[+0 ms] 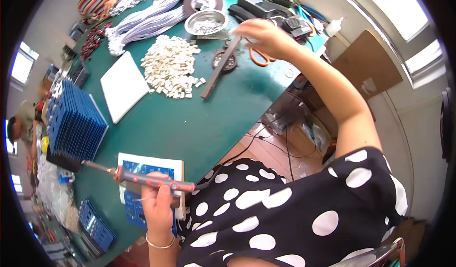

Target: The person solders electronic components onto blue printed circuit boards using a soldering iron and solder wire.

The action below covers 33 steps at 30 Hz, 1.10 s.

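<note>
My left hand point(159, 207), with a bracelet at the wrist, closes round a grey and red soldering iron point(152, 179). Its metal tip points left, above a blue circuit board point(135, 214) on a white pad point(179, 172). Part of the board is hidden by the hand and iron. Farther off, my right hand point(268, 38) has its fingers curled at the upper end of a long brown flat bar point(218, 71). The bar slants across a small round dark dish point(230, 63). Orange-handled scissors point(259, 57) lie just beside that hand.
Left of the bar is a pile of small white connectors point(171, 66), near a white slab point(124, 87). Blue boards point(76, 124) stand stacked at left. Behind are a metal bowl point(206, 14) of small parts and white cable bundles point(147, 22). Another person point(97, 1) sits at far left.
</note>
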### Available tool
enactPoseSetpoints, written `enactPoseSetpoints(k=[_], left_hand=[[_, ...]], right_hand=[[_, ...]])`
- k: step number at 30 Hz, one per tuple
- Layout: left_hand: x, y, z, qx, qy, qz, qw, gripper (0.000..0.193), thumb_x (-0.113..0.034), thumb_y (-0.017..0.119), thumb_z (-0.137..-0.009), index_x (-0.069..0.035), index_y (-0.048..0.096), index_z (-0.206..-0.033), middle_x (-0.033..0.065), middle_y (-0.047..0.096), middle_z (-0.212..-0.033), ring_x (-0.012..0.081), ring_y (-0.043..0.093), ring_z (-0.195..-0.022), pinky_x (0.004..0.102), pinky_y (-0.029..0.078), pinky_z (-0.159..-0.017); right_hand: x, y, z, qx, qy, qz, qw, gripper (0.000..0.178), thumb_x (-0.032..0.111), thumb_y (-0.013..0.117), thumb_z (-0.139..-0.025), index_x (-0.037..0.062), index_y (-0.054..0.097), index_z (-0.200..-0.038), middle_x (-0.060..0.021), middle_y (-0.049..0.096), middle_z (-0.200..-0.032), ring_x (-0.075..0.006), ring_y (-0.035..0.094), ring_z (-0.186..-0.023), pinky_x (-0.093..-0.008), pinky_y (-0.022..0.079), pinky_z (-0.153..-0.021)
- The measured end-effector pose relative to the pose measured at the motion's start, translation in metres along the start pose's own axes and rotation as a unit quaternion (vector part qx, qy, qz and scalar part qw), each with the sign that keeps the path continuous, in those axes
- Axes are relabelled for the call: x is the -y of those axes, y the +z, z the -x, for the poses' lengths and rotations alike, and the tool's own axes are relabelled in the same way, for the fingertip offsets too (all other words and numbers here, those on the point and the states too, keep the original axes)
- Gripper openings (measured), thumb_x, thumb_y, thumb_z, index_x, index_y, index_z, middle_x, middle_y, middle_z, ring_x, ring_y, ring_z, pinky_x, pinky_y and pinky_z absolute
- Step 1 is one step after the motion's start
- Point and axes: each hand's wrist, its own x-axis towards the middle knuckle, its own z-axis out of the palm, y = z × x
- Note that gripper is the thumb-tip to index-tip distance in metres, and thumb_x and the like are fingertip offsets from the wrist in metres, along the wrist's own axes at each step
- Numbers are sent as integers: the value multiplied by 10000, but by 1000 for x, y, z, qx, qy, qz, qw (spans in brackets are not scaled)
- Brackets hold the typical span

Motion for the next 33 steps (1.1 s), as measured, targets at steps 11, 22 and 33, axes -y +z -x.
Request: enactPoseSetpoints(k=[11,22,33], left_hand=[[-10,-3,1,44,-24,39,998,183,-157,521,-927,-35,475,-1056,-1,489,-870,19,392,-684,152,295,-578],[5,-7,27,31,24,9,999,237,-210,483,-957,-27,444,-1102,61,491,-903,21,274,-497,156,209,-457],[16,-8,15,57,51,-4,997,285,-212,440,-979,3,454,-1165,85,524,-934,26,276,-475,174,213,-438]], right_hand=[[105,2,111,-227,398,-120,881,144,105,540,-904,53,623,-1008,-38,589,-796,-135,565,-702,-250,460,-630],[40,72,-3,56,37,-4,998,280,125,637,-773,124,598,-1050,-84,556,-1032,-285,600,-878,-363,507,-739],[126,40,13,-64,80,-61,993,382,128,657,-750,129,585,-1124,-107,555,-1073,-291,591,-923,-356,497,-783]])
